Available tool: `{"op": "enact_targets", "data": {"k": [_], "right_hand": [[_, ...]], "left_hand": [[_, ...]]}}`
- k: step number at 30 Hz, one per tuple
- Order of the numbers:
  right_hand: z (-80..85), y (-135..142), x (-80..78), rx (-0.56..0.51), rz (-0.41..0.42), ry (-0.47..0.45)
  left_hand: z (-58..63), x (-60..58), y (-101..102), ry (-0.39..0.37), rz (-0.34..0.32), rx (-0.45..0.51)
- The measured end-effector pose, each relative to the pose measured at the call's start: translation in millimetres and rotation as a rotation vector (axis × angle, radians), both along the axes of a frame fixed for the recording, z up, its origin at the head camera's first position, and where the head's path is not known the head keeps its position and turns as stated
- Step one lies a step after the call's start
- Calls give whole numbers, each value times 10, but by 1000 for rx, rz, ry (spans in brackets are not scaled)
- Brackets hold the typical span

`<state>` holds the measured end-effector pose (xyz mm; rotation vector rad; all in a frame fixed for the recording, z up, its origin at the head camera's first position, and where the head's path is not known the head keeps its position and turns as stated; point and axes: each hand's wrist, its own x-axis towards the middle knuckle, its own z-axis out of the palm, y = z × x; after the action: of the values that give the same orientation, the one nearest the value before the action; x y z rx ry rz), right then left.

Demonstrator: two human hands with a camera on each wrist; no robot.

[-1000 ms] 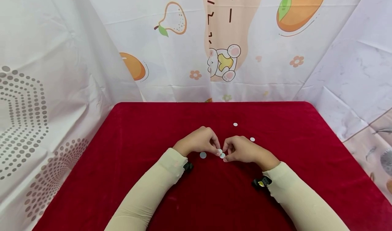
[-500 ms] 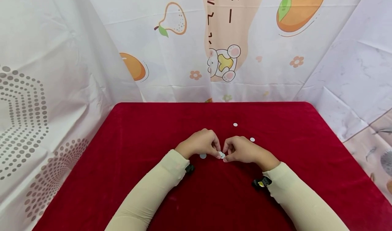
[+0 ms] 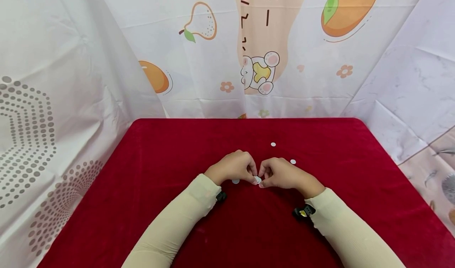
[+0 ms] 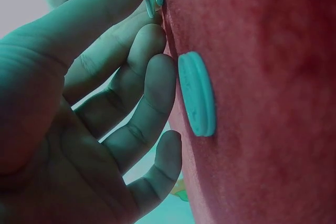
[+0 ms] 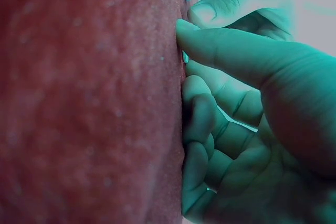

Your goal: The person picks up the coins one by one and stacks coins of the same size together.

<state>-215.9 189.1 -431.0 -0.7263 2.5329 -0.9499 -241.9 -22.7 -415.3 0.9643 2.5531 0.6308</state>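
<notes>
So starting at the left, a white disc (image 3: 235,182) lies flat on the red cloth (image 3: 170,157), partly tucked behind the left hand (image 3: 232,167). That hand's thumb and index finger pinch a tilted disc (image 4: 150,6), the other fingers loosely curled. It's right up against the right hand (image 3: 282,174), thumb and index pinching a lower disc (image 5: 185,56). One more disc (image 3: 273,144) sits farther back, another (image 3: 293,162) just behind the right hand

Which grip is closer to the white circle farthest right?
Right. The right grip is just in front of that white circle; the left grip is farther off, to its left.
</notes>
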Motion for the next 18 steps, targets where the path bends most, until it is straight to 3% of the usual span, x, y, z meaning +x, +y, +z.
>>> {"op": "enact_targets", "data": {"k": [18], "right_hand": [[13, -1, 4, 3, -3, 3]], "left_hand": [[-32, -10, 6, 18, -27, -2]]}}
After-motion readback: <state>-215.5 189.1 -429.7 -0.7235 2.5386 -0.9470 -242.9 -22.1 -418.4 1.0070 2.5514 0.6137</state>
